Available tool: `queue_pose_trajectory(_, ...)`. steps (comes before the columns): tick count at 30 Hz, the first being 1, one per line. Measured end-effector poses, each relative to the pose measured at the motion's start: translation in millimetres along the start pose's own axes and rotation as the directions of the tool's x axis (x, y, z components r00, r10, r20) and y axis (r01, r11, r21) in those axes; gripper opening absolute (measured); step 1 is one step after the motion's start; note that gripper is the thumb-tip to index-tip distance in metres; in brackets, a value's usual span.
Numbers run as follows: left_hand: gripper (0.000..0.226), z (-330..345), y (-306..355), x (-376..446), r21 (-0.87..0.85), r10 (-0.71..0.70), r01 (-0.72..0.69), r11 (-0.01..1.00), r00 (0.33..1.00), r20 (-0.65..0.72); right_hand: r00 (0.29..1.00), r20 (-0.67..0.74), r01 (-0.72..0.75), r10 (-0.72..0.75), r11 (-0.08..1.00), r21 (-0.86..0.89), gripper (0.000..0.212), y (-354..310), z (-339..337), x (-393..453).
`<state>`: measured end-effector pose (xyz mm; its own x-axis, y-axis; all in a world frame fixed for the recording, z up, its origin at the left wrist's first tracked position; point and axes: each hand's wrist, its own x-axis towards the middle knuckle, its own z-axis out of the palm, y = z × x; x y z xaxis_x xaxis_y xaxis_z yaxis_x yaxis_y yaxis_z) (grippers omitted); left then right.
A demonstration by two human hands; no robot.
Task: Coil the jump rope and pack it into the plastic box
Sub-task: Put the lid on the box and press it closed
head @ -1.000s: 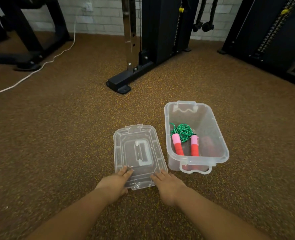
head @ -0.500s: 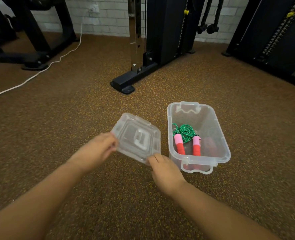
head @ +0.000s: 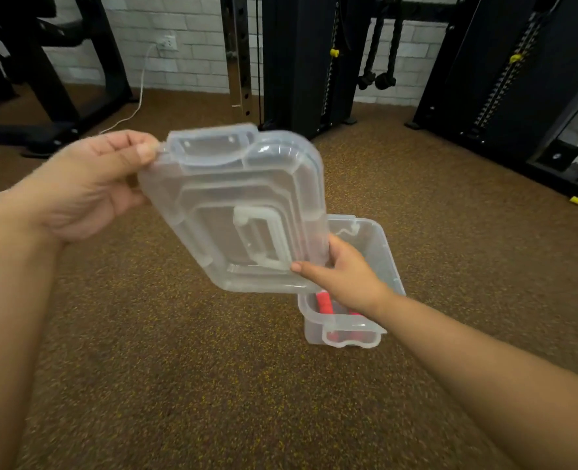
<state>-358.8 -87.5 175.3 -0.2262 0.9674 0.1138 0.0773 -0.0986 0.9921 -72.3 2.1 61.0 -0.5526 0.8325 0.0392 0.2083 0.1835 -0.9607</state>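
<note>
The clear plastic lid (head: 240,212) is up in the air, tilted, held between both hands. My left hand (head: 87,188) pinches its top left corner by the latch. My right hand (head: 341,276) grips its lower right edge. Below and behind the lid, the clear plastic box (head: 382,252) stands open on the floor. The red handles of the jump rope (head: 324,303) show inside the box near its front wall; the lid and my right hand hide the rest of the rope.
The floor (head: 213,368) is brown speckled rubber. Black gym machine frames (head: 294,62) stand behind the box, with more (head: 518,79) at the right and left. A white cable (head: 135,106) runs from a wall socket across the floor at the left.
Both hands took hold of the lid on the floor, lifted it and brought it up toward the camera, tilted, partly over the box. The box and rope have stayed put.
</note>
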Motion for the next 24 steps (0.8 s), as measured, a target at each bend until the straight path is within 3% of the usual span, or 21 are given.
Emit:
queue_pose_trajectory(3, 0.030, 29, 7, 11, -0.141, -0.004, -0.004, 0.990, 0.999, -0.051, 0.999, -0.032, 0.029, -0.024, 0.986, 0.167, 0.029, -4, -32, -12)
queue_pose_trajectory(6, 0.040, 74, -1, 23, -0.177, -0.052, 0.039, 0.983, 0.996, -0.070, 0.990, -0.139, 0.043, -0.015, 0.979, 0.200, 0.026, 1, -58, -20)
queue_pose_trajectory(11, 0.034, 152, -64, 19, -0.071, -0.253, 0.255, 0.964, 0.967, 0.025, 0.926, -0.344, -0.026, 0.153, 0.938, 0.346, 0.036, 26, -81, -25)
queue_pose_trajectory(14, 0.033, 184, -99, 13, 0.008, -0.361, 0.361, 0.932, 0.931, 0.058, 0.850, -0.453, -0.153, 0.270, 0.948, 0.279, 0.031, 41, -95, -26)
queue_pose_trajectory(19, 0.034, 206, -135, 20, 0.084, -0.464, 0.461, 0.883, 0.885, 0.026, 0.752, -0.439, -0.371, 0.492, 0.866, 0.335, 0.025, 66, -104, -26)
queue_pose_trajectory(24, 0.032, 215, -152, 27, 0.094, -0.502, 0.506, 0.857, 0.862, -0.069, 0.754, -0.392, -0.459, 0.527, 0.850, 0.259, 0.030, 80, -98, -24)
